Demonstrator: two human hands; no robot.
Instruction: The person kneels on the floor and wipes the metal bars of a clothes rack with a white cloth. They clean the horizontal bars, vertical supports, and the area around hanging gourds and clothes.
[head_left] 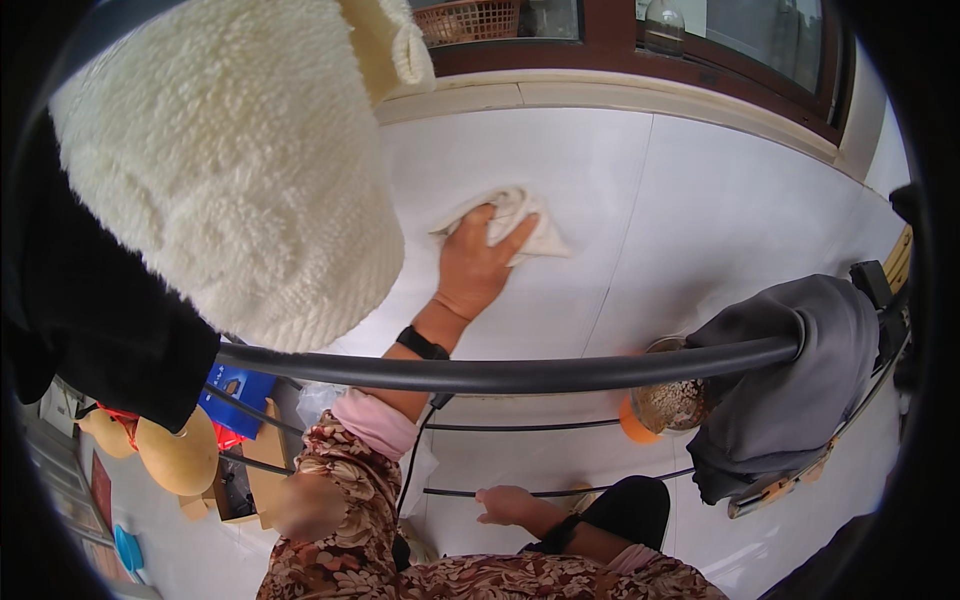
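My left hand (475,268), with a black band at its wrist, presses a crumpled off-white cloth (540,235) flat against the white tiled wall (530,150). Two of its fingers spread over the cloth. Its forearm reaches beyond a thick black bar (520,375) that curves across the view. Lower down, my right hand (505,505) lies beside or over a thin black rail (600,489). Its fingers are small and foreshortened, so I cannot make out a grip. The right forearm passes over a dark-clothed knee (635,505).
A fluffy cream garment (240,170) hangs large at the left. Grey cloth (785,350) drapes over the bar's right end, beside an orange-and-clear container (670,405). Gourds (175,455), a blue bag (235,395) and a cardboard box (265,465) stand lower left. A brown-framed window (590,60) is above.
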